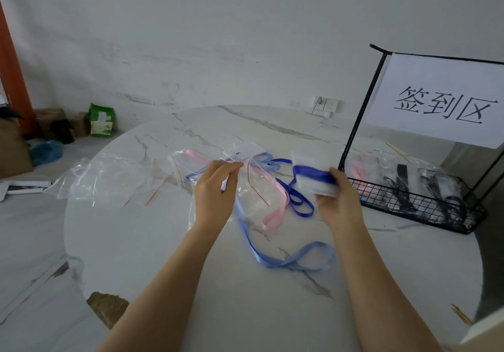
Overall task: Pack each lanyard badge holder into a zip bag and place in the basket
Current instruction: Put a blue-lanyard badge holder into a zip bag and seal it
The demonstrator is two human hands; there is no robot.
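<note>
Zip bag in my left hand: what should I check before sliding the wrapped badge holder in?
1. Left hand pinches zip bag at its top edge: ok.
2. Bag mouth open: cannot tell.
3. Right hand grips badge holder: ok.
4. Dark blue lanyard fully wound: not ok, a loop hangs loose.
5. Basket on the table to the right: ok.

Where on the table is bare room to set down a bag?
Bare: the table's front-left, below the loose zip bags, and its far side behind the badge holders. Crowded: the centre, lanyards up to the basket.
</note>
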